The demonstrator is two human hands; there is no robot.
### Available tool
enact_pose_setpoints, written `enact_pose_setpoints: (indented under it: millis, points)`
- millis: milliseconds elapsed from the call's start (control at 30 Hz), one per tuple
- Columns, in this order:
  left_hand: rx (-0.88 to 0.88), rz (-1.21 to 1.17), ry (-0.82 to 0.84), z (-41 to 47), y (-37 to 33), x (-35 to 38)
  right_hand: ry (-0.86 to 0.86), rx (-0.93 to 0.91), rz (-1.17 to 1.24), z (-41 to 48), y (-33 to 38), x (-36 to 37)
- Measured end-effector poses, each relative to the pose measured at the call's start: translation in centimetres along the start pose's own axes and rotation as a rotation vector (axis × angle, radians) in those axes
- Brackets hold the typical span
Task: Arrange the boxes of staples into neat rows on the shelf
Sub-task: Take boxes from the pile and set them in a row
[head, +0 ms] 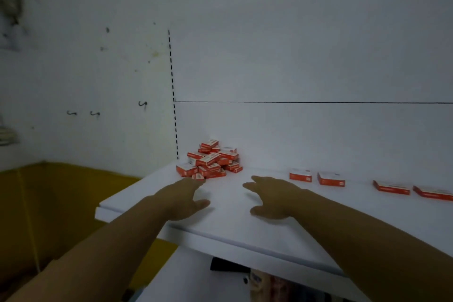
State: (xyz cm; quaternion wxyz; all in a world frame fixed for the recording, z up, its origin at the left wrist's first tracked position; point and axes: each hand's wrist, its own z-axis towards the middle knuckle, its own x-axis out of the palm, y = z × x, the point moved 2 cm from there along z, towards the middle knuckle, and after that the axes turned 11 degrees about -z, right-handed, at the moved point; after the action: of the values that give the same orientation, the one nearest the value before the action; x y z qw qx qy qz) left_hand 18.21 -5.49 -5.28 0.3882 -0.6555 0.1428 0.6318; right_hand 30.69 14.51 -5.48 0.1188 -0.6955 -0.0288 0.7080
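Nearest me, I see both hands stretched out palm-down over the white flat shelf board (232, 225), fingers straight and spread, grasping nothing. My left hand (182, 200) has its fingertips right at the front edge of the jumbled heap of small red-and-white cardboard staple boxes (210, 162); whether they touch the nearest box I cannot tell. My right hand (272, 197) lies beside it, apart from any box. Just beyond and to the right of that hand, four more red-and-white boxes (331, 180) lie flat in a loose line along the back of the shelf. The plain white wall (294, 56) stands behind.
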Motion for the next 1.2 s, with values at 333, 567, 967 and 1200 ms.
enact_pose_setpoints:
  millis: [333, 567, 967, 1200]
  points:
    - [-0.040, -0.207, -0.298, 7.7, 3.7, -1.7, -0.271, 0.168, 0.171, 10.5, -2.0, 0.7]
    - [-0.091, -0.207, -0.321, 15.2, 4.7, -1.3, -0.355, 0.312, 0.504, 19.6, -4.9, 2.5]
    - [-0.045, -0.201, -0.186, 17.7, 5.5, -1.6, -0.368, 0.333, 0.588, 21.4, -5.6, 1.6]
    - [0.276, -0.050, -0.357, 14.4, 5.0, -3.8, -0.592, 0.317, 0.242, 13.2, -4.8, -1.7]
